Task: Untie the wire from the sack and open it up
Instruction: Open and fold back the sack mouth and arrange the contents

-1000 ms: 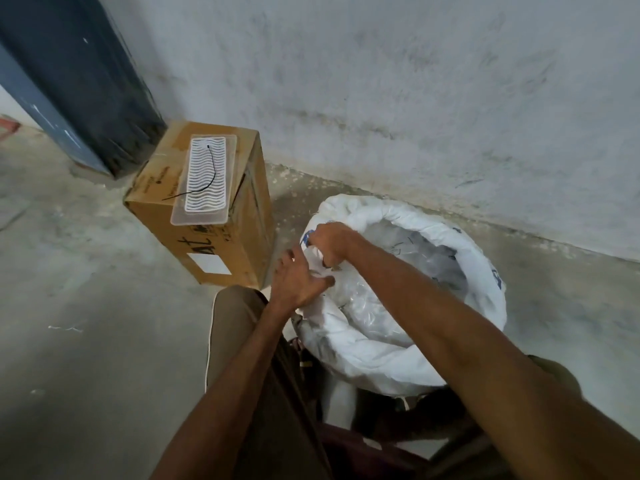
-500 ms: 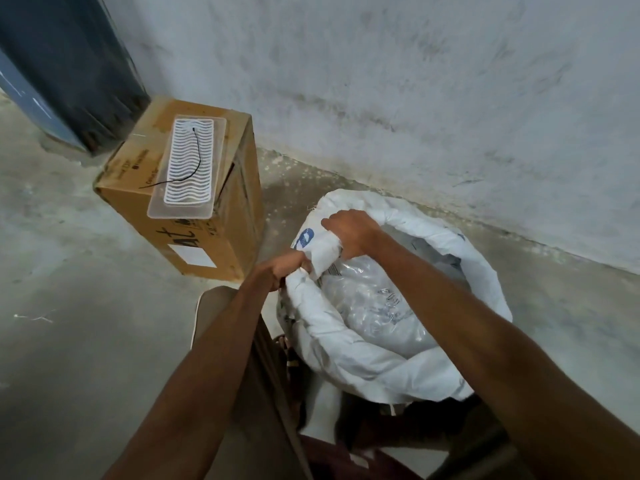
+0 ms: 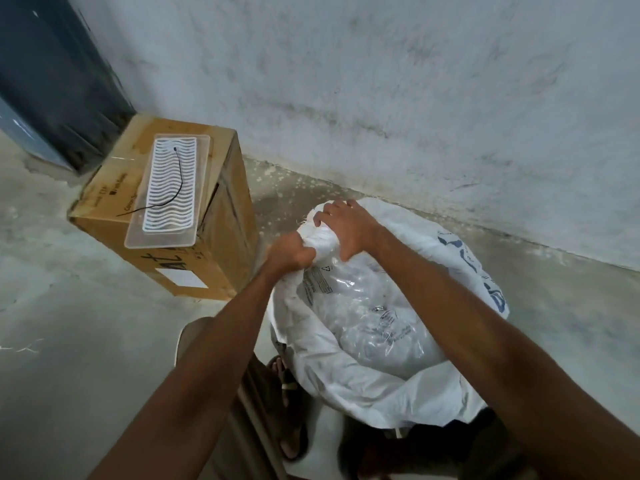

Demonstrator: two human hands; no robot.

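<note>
A white woven sack point(image 3: 363, 386) stands on the floor in front of me, its mouth wide and its rim rolled outward. Inside it lies a clear plastic liner bag point(image 3: 367, 317) with printed labels. My left hand point(image 3: 289, 256) and my right hand point(image 3: 343, 230) both grip the sack's rim at its far left edge, close together, bunching the fabric. A thin black wire point(image 3: 175, 188) lies loose on a clear plastic tray point(image 3: 199, 199) on top of a cardboard box, apart from the sack.
The cardboard box point(image 3: 214, 265) stands on the concrete floor left of the sack. A rough grey wall point(image 3: 381, 81) runs behind both. A dark blue door frame point(image 3: 52, 81) is at the far left. My sandalled foot point(image 3: 287, 393) is beside the sack's base.
Both hands have shifted along the rim to its far left edge and closed tighter on the bunched fabric. My view has swung slightly, so the box sits further right.
</note>
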